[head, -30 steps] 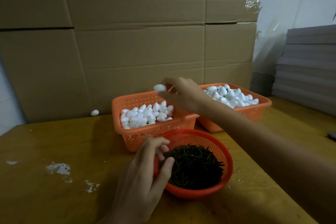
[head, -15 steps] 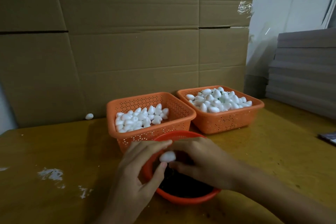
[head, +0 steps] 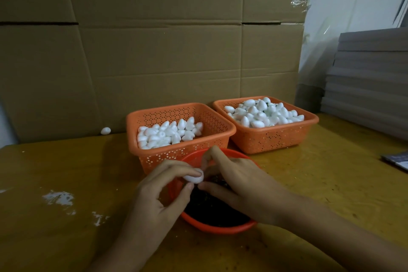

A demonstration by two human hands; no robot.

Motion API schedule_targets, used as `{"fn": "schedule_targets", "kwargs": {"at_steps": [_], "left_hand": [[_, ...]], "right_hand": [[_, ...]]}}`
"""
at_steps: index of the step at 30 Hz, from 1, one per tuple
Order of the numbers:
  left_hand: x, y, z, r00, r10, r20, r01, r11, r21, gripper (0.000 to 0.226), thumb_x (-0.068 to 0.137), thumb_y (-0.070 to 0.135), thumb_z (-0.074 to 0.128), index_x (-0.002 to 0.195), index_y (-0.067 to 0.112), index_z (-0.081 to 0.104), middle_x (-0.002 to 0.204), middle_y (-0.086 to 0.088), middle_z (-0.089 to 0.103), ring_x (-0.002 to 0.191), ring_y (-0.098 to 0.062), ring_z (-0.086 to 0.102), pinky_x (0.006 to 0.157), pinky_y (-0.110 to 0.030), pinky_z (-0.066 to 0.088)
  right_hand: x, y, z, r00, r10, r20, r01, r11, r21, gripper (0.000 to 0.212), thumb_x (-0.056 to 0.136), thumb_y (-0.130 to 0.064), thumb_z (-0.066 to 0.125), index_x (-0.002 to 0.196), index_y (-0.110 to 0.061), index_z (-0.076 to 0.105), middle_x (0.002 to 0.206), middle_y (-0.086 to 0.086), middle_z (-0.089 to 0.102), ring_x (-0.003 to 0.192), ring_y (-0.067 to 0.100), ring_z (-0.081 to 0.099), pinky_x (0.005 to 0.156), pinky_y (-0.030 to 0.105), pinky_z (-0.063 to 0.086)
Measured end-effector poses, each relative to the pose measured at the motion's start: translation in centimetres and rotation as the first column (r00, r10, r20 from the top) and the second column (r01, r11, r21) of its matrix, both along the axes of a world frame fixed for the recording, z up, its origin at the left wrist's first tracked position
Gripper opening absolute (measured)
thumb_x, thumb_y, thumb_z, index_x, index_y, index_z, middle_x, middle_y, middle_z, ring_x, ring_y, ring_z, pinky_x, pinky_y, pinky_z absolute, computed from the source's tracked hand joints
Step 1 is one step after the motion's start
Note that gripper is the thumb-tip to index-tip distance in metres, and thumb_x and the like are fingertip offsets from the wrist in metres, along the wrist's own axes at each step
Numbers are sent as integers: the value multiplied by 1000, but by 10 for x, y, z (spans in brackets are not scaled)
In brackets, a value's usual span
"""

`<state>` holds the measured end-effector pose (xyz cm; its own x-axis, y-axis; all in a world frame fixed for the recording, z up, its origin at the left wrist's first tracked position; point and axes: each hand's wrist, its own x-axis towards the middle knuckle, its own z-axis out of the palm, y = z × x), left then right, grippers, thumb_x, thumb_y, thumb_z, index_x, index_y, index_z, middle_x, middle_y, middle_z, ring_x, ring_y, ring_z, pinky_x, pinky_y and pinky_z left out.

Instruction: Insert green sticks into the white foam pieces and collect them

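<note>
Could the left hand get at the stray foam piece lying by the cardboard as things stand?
Probably, though not at once: only table surface lies between the left hand and the stray foam piece, but its fingers pinch a second foam piece over the round bowl.

The bowl (head: 217,227) of sticks (head: 212,207) sat nearest me on the table (head: 66,161); behind it, left basket (head: 154,158) and right basket (head: 269,139) stood side by side, foam pieces (head: 167,132) in both, a stray piece (head: 105,130) farther left.

Dim yellowish indoor light, soft shadows, wide-angle bending at edges, slight blur throughout
</note>
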<state>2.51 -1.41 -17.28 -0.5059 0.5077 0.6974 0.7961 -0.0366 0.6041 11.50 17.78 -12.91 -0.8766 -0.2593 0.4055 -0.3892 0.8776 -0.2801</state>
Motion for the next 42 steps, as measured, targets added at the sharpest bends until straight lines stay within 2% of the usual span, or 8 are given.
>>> {"fn": "schedule_targets", "kwargs": {"at_steps": [3, 8, 14, 17, 21, 32, 36, 42], "left_hand": [[-1, 0, 0, 1000, 6, 31, -7, 1000, 30, 24, 90, 10, 69, 103, 29, 75, 109, 9, 74, 113, -15, 69, 93, -17, 51], [1, 0, 0, 998, 29, 59, -29, 1000, -8, 19, 95, 39, 61, 111, 43, 70, 113, 12, 71, 116, -13, 65, 92, -10, 45], [-2, -1, -5, 994, 3, 111, -3, 1000, -8, 19, 99, 46, 55, 114, 41, 66, 113, 11, 70, 115, -14, 66, 90, -14, 48], [-2, -1, -7, 989, -7, 151, 5, 1000, 15, 23, 101, 51, 50, 115, 40, 65, 110, 9, 71, 108, -16, 68, 87, -22, 52], [-2, -1, -7, 986, -3, 168, -5, 999, 44, 19, 102, 50, 48, 111, 42, 63, 100, 6, 70, 96, -18, 69, 82, -24, 54], [-1, -1, -7, 976, 6, 217, -23, 997, 77, 31, 86, 51, 69, 115, 47, 58, 117, 17, 69, 117, -7, 66, 95, -27, 48], [-2, -3, -8, 972, -13, 236, -6, 997, 79, 38, 82, 45, 73, 117, 38, 60, 116, 10, 69, 116, -14, 67, 96, -32, 49], [-2, -3, -4, 987, -34, 156, 27, 999, 43, 23, 83, 36, 68, 105, 36, 64, 109, 5, 68, 110, -20, 67, 91, -34, 53]], "right_hand": [[-2, 1, -3, 999, -34, 21, 34, 999, -6, 33, 100, -32, 67, 119, -24, 41, 111, -8, 72, 101, 15, 68, 80, 45, 54], [-5, 8, -9, 987, -136, 87, 127, 987, 102, 27, 89, -42, 76, 112, -37, 63, 112, -19, 66, 103, 2, 59, 88, 34, 52], [-7, 9, -8, 986, -124, 111, 116, 990, 79, 20, 87, -27, 78, 103, -38, 73, 110, -23, 70, 105, -4, 61, 91, 26, 52], [-7, 11, -9, 986, -140, 85, 137, 989, 51, 20, 84, -25, 80, 97, -38, 72, 103, -25, 69, 101, -6, 61, 87, 26, 52], [-8, 10, -11, 986, -161, 50, 159, 986, 43, 28, 83, -28, 81, 96, -40, 59, 86, -30, 59, 85, -12, 55, 71, 11, 41], [-8, 7, -11, 984, -178, 16, 177, 983, 52, 29, 92, -19, 69, 118, -30, 66, 107, -17, 66, 99, 2, 59, 83, 27, 50], [-8, 8, -11, 983, -182, 7, 181, 982, 61, 24, 97, -20, 66, 117, -31, 70, 116, -16, 66, 108, 3, 59, 89, 26, 49], [-8, 8, -12, 984, -178, 13, 176, 982, 71, 19, 101, -22, 63, 117, -31, 66, 115, -13, 57, 107, 6, 57, 90, 32, 50]]}}
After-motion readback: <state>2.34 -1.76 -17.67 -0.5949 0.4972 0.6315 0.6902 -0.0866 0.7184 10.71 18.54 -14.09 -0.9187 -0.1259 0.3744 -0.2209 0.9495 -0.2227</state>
